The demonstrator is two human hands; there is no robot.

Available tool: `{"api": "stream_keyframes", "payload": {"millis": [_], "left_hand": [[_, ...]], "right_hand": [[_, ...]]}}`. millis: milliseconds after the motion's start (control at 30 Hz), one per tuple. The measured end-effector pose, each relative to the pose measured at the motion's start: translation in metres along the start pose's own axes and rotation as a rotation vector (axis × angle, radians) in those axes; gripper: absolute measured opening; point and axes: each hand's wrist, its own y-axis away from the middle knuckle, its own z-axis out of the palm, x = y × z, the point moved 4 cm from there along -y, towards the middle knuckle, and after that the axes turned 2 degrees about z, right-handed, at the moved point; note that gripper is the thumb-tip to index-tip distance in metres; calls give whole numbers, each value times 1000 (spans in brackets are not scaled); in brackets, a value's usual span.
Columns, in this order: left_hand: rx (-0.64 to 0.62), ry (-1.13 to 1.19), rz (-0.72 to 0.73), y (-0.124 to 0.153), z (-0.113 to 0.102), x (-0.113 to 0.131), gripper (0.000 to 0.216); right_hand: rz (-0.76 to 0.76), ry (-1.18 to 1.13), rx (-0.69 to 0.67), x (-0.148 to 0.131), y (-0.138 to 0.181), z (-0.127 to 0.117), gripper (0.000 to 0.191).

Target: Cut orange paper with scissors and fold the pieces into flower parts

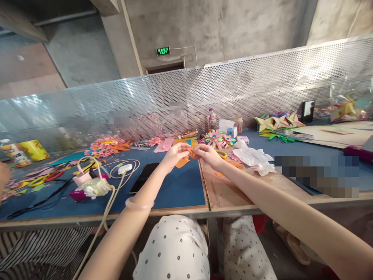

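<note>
Both my hands meet above the blue table mat (175, 186), pinching one small piece of orange paper (190, 153) between them. My left hand (175, 153) has its fingers closed on the paper's left side, and a pale bangle (139, 203) sits on that forearm. My right hand (207, 154) pinches the paper's right side. More orange paper pieces (182, 162) lie on the mat just under the hands. A folded multicolour paper flower (216, 139) lies just beyond my right hand.
A black phone (143, 177) lies left of my hands, beside a white charger and cables (124, 169). Pink and orange paper flowers (107, 146), crumpled white plastic (254, 157), a bottle (211, 119) and a perforated metal screen (233, 93) lie behind. Another person's striped sleeve (37, 249) is at the lower left.
</note>
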Motion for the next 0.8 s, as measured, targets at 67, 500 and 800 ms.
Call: {"api": "stream_keyframes", "payload": {"millis": [67,500,800], "left_hand": [[-36,17,-10,1,3,-1,29],[-7,-26,-63,1,2,-2,16],[52,-116,-62,2,-1,0,18]], "right_hand": [[-25,7,11,0,0,0,20],[-101,234,130,-1,-1,-2,30],[-310,502,164,-18,4,-1,20]]}}
